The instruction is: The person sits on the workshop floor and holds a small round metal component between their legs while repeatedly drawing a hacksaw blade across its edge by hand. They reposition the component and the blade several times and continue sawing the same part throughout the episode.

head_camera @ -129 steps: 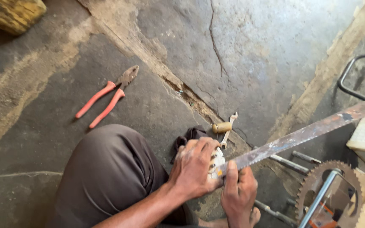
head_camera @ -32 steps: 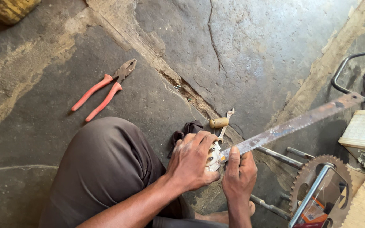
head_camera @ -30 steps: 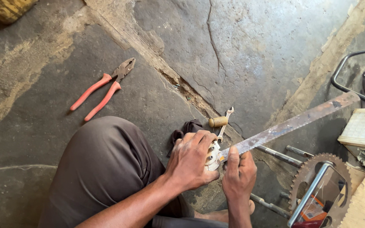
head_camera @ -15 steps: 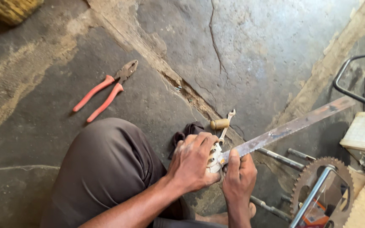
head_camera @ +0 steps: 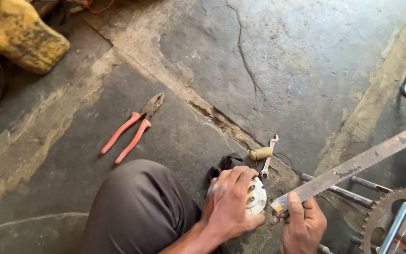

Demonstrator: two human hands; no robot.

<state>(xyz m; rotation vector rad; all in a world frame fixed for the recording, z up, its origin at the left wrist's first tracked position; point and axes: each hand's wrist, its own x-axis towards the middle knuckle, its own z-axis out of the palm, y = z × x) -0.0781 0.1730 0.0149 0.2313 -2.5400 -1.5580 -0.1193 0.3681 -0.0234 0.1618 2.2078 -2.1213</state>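
Observation:
My left hand (head_camera: 230, 202) grips a small round white metal part (head_camera: 257, 198) and presses it down near my knee. My right hand (head_camera: 302, 226) holds one end of a long flat rusty metal blade (head_camera: 348, 168) that runs up to the right. The blade's near end lies just right of the white part, a small gap between them. A dark cloth (head_camera: 226, 162) lies under and behind my left hand.
Red-handled pliers (head_camera: 135, 128) lie on the concrete floor to the left. A small spanner (head_camera: 268, 154) and a short wooden handle (head_camera: 261, 153) lie just beyond my hands. A toothed sprocket (head_camera: 385, 217), metal rods (head_camera: 346, 193) and a yellow object (head_camera: 17, 35) are nearby.
The blade's near end has pulled back a little to the right, off the white part. Both hands keep their grips. The view has shifted slightly.

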